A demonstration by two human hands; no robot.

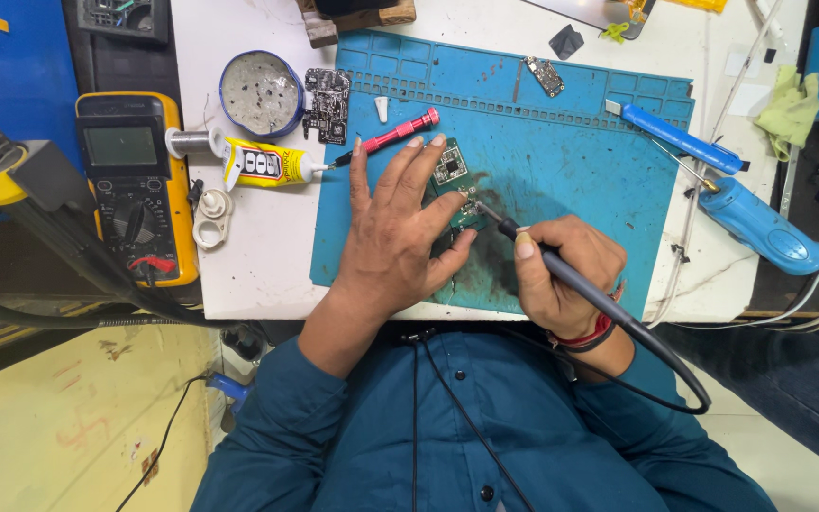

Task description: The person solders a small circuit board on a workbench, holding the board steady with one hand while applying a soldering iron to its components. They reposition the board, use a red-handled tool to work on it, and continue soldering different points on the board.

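Hands (pixel 400 237) steady board (pixel 452 175); iron (pixel 561 275) tip points upper-left

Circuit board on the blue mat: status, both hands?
Left hand flat on green circuit board, pinning it. Right hand grips soldering iron, tip at the board's edge. Red screwdriver lies beside left fingertips, not obstructing.

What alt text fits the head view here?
A left hand presses a small green circuit board onto a blue mat while the right hand holds a soldering iron to it. A yellow multimeter lies at left.
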